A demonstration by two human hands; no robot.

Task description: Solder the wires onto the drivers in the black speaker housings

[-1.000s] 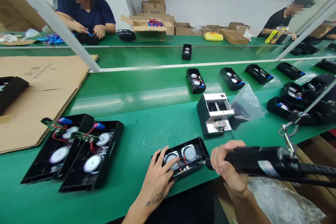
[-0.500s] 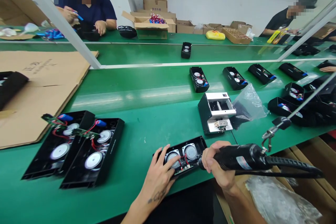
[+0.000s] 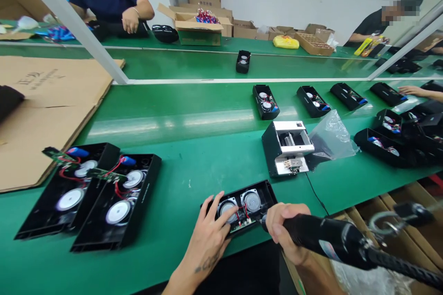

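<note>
So we've got our right hand wrapped snugly round the front end of a black electric screwdriver, its nose angled left into the open black speaker housing just beside that grip; the very tip is too hidden for us to tell what it touches. Our left hand has its fingers spread over the housing's other end, one finger reaching in by the nearer of two round speakers, with red wires running beside them. Straight beyond the right grip we see a boxy screw feeder, a clear plastic bag touching its right side. Well left of our left hand sit two more open housings, side by side, green circuit boards and blue battery cells poking out. Way off past the right grip, a co-worker's hand is by another black housing.
</note>
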